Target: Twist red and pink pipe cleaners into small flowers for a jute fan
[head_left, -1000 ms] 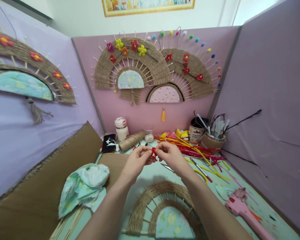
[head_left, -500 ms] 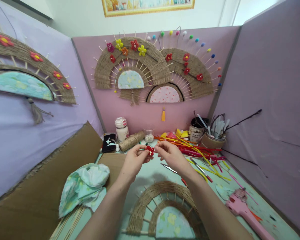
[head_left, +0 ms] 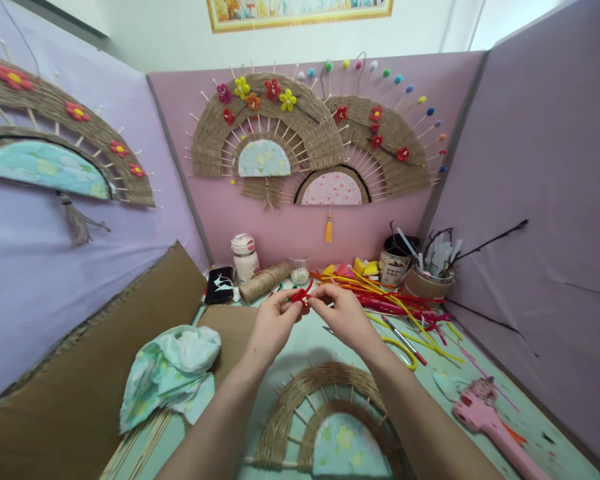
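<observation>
A small red flower (head_left: pixel 299 297) with pale bits at its middle is pinched in my left hand (head_left: pixel 275 320), above the middle of the table. My right hand (head_left: pixel 341 312) is closed at the flower's right side, its thumb and finger pressed together at the pale centre. A short red end sticks up between the hands. Below them lies a woven twine fan (head_left: pixel 280 427) with a green floral half-circle (head_left: pixel 347 443), partly covered by my right forearm.
Red and yellow fuzzy stems (head_left: pixel 395 300), a pen (head_left: pixel 404 340) and a pink glue gun (head_left: pixel 485 413) lie on the right. Crumpled cloth (head_left: pixel 173 373) and a cardboard sheet (head_left: pixel 95 347) are left. A twine roll (head_left: pixel 265 281), bottle (head_left: pixel 245 257) and pots (head_left: pixel 427 283) stand behind.
My right hand has moved in to touch the flower, where a small gap was before. The flower has turned a little, and a red end now shows above it.
</observation>
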A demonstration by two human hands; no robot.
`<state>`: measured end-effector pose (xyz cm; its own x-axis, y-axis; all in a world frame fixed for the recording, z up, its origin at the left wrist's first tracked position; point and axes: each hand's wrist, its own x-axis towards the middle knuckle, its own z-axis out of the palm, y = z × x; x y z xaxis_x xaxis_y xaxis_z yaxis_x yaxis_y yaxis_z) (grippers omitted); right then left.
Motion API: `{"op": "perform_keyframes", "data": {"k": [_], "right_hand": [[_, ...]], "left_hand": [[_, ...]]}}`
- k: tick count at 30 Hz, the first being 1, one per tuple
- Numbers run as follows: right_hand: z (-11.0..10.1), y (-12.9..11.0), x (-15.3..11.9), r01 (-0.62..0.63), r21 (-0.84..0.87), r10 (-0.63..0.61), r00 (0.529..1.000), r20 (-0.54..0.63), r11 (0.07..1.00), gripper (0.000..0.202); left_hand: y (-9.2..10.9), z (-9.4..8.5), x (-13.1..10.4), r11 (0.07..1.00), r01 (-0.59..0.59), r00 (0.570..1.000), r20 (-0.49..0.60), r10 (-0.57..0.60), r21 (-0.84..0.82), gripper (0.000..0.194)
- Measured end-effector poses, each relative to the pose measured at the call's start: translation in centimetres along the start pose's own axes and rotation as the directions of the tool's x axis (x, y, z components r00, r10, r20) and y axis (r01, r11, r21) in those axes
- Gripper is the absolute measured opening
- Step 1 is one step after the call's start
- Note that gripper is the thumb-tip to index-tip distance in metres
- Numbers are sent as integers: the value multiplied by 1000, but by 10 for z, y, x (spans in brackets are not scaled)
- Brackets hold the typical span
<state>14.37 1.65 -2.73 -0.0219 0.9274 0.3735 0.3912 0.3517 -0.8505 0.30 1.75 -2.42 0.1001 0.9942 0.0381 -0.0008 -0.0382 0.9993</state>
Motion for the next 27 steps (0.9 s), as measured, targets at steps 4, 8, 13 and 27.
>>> {"op": "perform_keyframes", "data": {"k": [4,8,13,27], "right_hand": [[0,-1,0,7,-28,-7,1000,-8,1000,10],[0,-2,-2,37,-64,-39,999,-25,997,9],[1,-4,-6,187,-265,-196,980,-11,946,12],[-3,-8,-7,250,-450,-227,968,106,857,13]], "left_hand": [[-3,-1,1,993,-71,997,17,70,94,21],[-4,-2,1,985,-114,993,29,112,131,21],[-3,-5,-1,915,-220,975,70,209,337,19],[1,-13,-2,871,-257,966,78,247,418,20]]}}
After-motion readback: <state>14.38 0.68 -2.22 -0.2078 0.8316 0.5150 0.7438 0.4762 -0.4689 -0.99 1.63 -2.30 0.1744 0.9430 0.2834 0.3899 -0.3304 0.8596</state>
